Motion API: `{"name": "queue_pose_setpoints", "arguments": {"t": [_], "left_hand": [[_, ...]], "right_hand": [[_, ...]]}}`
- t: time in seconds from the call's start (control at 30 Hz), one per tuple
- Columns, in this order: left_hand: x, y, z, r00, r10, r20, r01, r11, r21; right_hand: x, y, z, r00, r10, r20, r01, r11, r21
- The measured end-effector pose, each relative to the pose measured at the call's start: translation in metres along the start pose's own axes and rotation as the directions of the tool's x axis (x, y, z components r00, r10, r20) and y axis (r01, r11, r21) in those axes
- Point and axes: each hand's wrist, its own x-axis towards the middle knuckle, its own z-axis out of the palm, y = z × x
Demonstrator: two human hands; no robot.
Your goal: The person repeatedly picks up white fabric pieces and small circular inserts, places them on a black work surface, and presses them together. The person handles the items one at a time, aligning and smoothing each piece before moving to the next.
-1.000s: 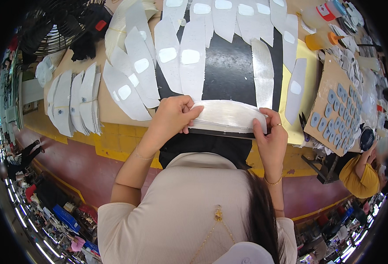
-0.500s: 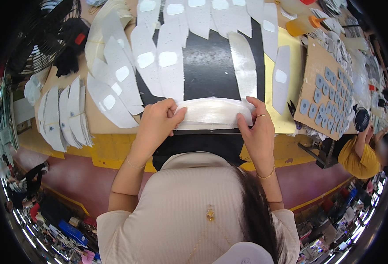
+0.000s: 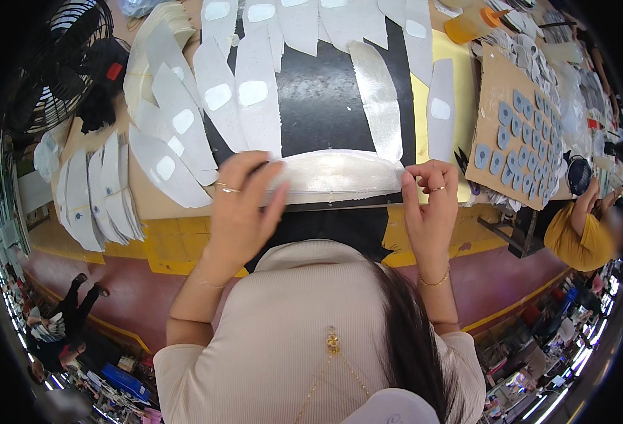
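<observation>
A curved white piece with a silvery sheen (image 3: pixel 340 177) lies lengthwise along the near edge of the black board (image 3: pixel 322 95). At its left end is my left hand (image 3: pixel 241 205), fingers apart and slightly blurred, holding nothing. My right hand (image 3: pixel 431 205) is at the piece's right end, thumb and forefinger closed together on its corner. A second silvery strip (image 3: pixel 378 99) stretches away from me on the board, its near tip by that same corner. Beyond, white cut pieces with pale rounded patches (image 3: pixel 253 93) overlap along the board's far and left sides.
Stacked white pieces (image 3: pixel 107 191) are at the left table edge, below a black fan (image 3: pixel 64 67). To the right are a single patched piece (image 3: pixel 440 109), dark scissors (image 3: pixel 461 161), cardboard with grey oval parts (image 3: pixel 495 92) and an orange bottle (image 3: pixel 467 27). A person in yellow (image 3: pixel 576 237) is at far right.
My left hand has let go of the piece's left end and spread its fingers. My right thumb has moved from the piece's face to its right corner. The whole view has shifted slightly.
</observation>
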Motion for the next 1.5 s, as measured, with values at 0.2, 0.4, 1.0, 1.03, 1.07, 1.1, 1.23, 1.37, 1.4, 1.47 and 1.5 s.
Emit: {"name": "queue_pose_setpoints", "arguments": {"t": [0.2, 0.4, 1.0, 1.03, 1.07, 1.1, 1.23, 1.37, 1.4, 1.47, 1.5], "left_hand": [[-0.021, 0.009, 0.049, 0.936, 0.236, 0.263, -0.226, 0.972, -0.068], [-0.022, 0.017, 0.066, 0.923, 0.221, 0.315, -0.255, 0.964, 0.07], [-0.024, 0.017, 0.066, 0.914, 0.203, 0.351, -0.271, 0.949, 0.159], [-0.025, 0.017, 0.067, 0.915, 0.206, 0.346, -0.276, 0.947, 0.167], [-0.025, 0.017, 0.068, 0.917, 0.21, 0.34, -0.281, 0.944, 0.175], [-0.025, 0.017, 0.069, 0.916, 0.21, 0.341, -0.283, 0.942, 0.181], [-0.026, 0.017, 0.069, 0.917, 0.206, 0.342, -0.284, 0.939, 0.194], [-0.027, 0.016, 0.068, 0.919, 0.198, 0.341, -0.28, 0.936, 0.212], [-0.026, 0.017, 0.068, 0.92, 0.206, 0.333, -0.279, 0.942, 0.187], [-0.025, 0.018, 0.067, 0.925, 0.215, 0.314, -0.273, 0.95, 0.153], [-0.025, 0.016, 0.065, 0.94, 0.207, 0.27, -0.24, 0.966, 0.095]], "right_hand": [[-0.002, -0.001, 0.0, 0.983, 0.157, 0.091, -0.155, 0.987, -0.03], [-0.002, -0.001, 0.004, 0.987, 0.117, 0.107, -0.108, 0.99, -0.086], [0.007, 0.005, 0.005, 0.947, 0.27, 0.176, -0.301, 0.935, 0.188], [0.007, 0.005, 0.007, 0.945, 0.28, 0.172, -0.31, 0.932, 0.19], [0.007, 0.006, 0.007, 0.943, 0.289, 0.168, -0.319, 0.928, 0.191], [0.008, 0.006, 0.007, 0.941, 0.295, 0.168, -0.322, 0.931, 0.172], [0.009, 0.006, 0.008, 0.947, 0.279, 0.158, -0.301, 0.943, 0.142], [0.007, 0.001, 0.01, 0.966, 0.206, 0.156, -0.219, 0.973, 0.073], [0.006, -0.003, 0.012, 0.983, 0.156, 0.102, -0.156, 0.988, -0.002], [0.002, -0.011, 0.016, 1.0, 0.028, 0.004, -0.027, 0.989, -0.146], [-0.003, -0.012, 0.021, 0.997, -0.02, 0.079, 0.024, 0.999, -0.045]]}}
